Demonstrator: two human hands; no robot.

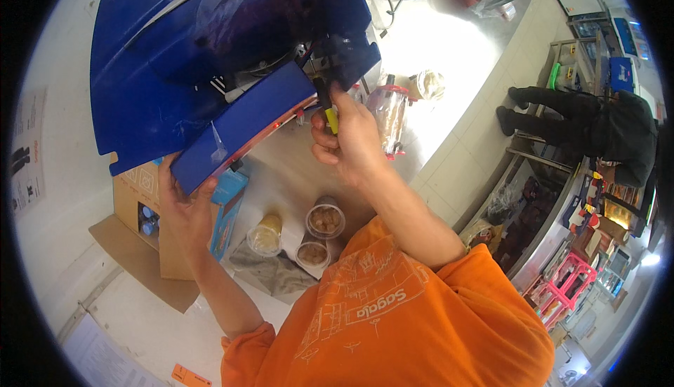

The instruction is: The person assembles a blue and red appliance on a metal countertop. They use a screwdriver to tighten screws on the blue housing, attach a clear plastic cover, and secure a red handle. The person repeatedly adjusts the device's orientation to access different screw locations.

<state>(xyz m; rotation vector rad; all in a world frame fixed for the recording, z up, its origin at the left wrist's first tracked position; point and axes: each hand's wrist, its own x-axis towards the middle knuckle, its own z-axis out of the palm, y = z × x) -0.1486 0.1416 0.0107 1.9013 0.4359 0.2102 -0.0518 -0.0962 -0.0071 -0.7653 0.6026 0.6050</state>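
A large blue metal machine housing (161, 64) with an open interior fills the upper left. My left hand (186, 208) is closed on the near lower corner of its long blue panel (246, 124), thumb on one side and fingers on the other. Wrapped in the fingers of my right hand (351, 131) is a tool with a black-and-yellow handle (330, 115). It points up toward the panel's far end, and its tip is lost against the dark parts there. Beside that hand lies a clear-wrapped roll with red end pieces (390, 115).
On the metal counter (291, 169) below the panel stand a cup of yellowish contents (265, 236) and two cups of brown contents (326, 218). A grey cloth (270, 269) lies near them. At left sits an opened cardboard box (168, 247). A person in black (597, 131) stands at right.
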